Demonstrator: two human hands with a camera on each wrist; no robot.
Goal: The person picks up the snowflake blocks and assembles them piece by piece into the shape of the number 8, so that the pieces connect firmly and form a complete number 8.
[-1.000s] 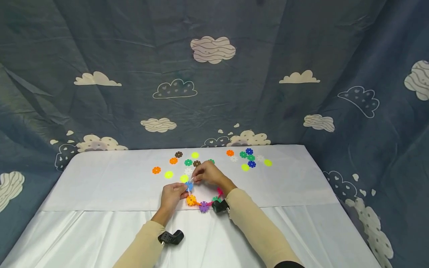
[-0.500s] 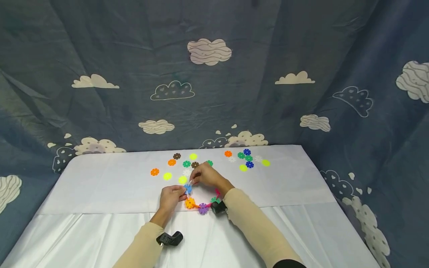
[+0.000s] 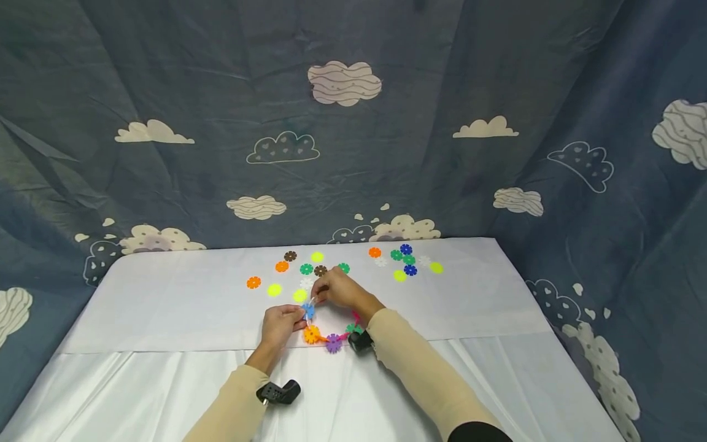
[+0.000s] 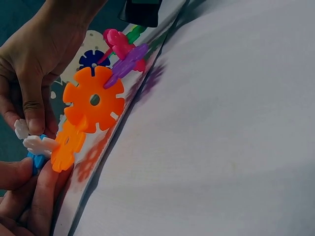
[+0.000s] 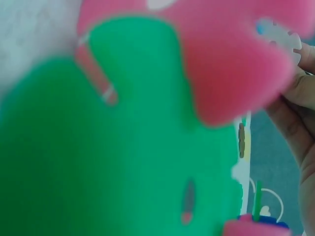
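Observation:
My left hand (image 3: 278, 326) pinches a light-blue snowflake disc (image 3: 308, 311), a notched plastic connecting piece. Between the fingers of my right hand (image 3: 339, 288) is a white snowflake disc (image 5: 280, 39), held at the blue one's far edge; whether their slots are joined cannot be told. The blue disc belongs to a curved chain of linked discs. Another white disc (image 4: 39, 145) sits between it and the orange discs (image 4: 94, 100). Beyond come a purple disc (image 3: 334, 343), pink ones and a green disc (image 3: 353, 329). That green disc and a pink disc (image 5: 236, 64) blur large across the right wrist view.
Loose discs lie flat behind the hands: orange (image 3: 253, 282), yellow (image 3: 274, 290), brown (image 3: 289, 256), green and white. A second group at the back right includes dark-blue discs (image 3: 410, 270). A cloud-patterned curtain (image 3: 342, 166) rises behind the white-covered table (image 3: 166, 307).
The view has shifted slightly, moving everything a little left in the picture. Both hands keep their hold on the blue and white discs, with hardly any movement between them.

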